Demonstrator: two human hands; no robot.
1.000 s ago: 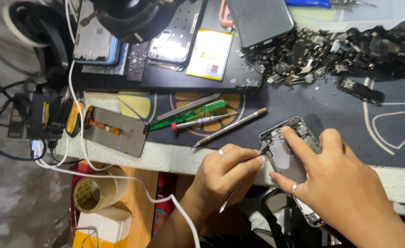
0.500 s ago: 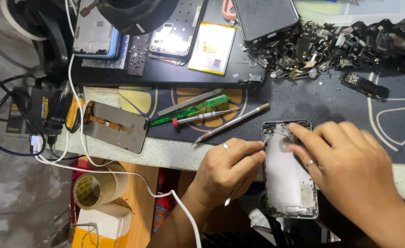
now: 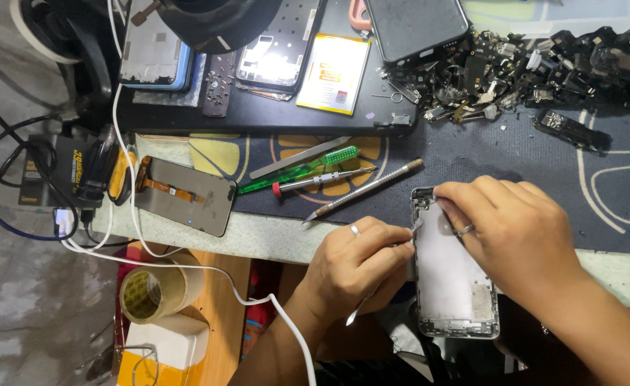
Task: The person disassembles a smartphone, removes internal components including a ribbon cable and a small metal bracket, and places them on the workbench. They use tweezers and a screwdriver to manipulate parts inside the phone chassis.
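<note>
Silver and stripped bare, the phone shell (image 3: 449, 279) lies lengthwise at the near edge of the bench, its lower end sticking out past the edge. The right hand (image 3: 512, 239) rests over its upper part with fingertips pressed down at the top corner, holding it flat. The left hand (image 3: 354, 264) pinches a thin metal tool (image 3: 381, 281) whose tip meets the shell's left rim near the top. Judging by the shell, the screen and most inner parts are already out; some small pieces at the top corner and bottom strip seem left to lift. A dark printed mat (image 3: 601, 193) covers the bench, with a loose screen (image 3: 186, 195), a green screwdriver (image 3: 301, 170), and a metal pry stick (image 3: 365, 189) on it. A heap of black scrap parts (image 3: 515, 68) sits at the back. White cable (image 3: 208, 275) trails down past a tape roll (image 3: 150, 293) to a grey floor
</note>
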